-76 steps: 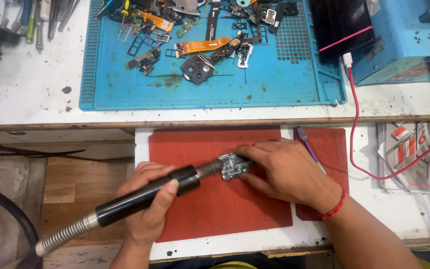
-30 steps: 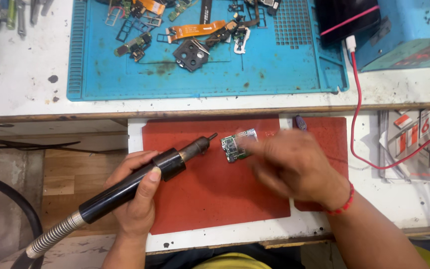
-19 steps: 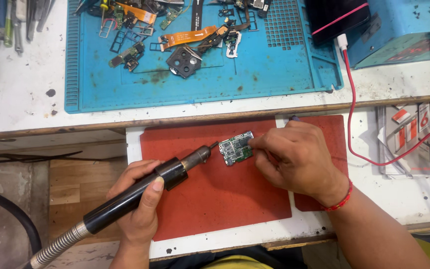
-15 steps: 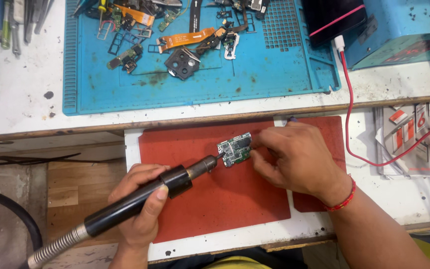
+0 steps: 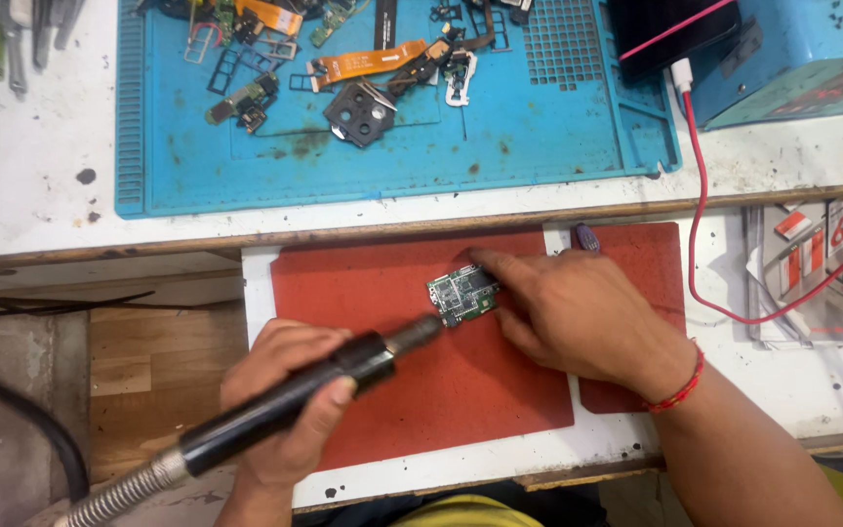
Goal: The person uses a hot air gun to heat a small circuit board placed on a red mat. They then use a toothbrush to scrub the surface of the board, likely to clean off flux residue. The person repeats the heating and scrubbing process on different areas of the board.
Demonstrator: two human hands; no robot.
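Printed items at your bench's right edge

At your far right lies a white sheet with red labels (image 5: 817,268); a dark screen (image 5: 670,34) rests top right.

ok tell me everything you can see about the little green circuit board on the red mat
The circuit board is small, green and roughly rectangular, crowded with tiny dark chips and silvery parts. It lies flat but turned at an angle on the red mat. The right hand pins it by its right edge with the fingertips. The metal tip of the black rotary tool, gripped in the left hand, meets its lower left corner.
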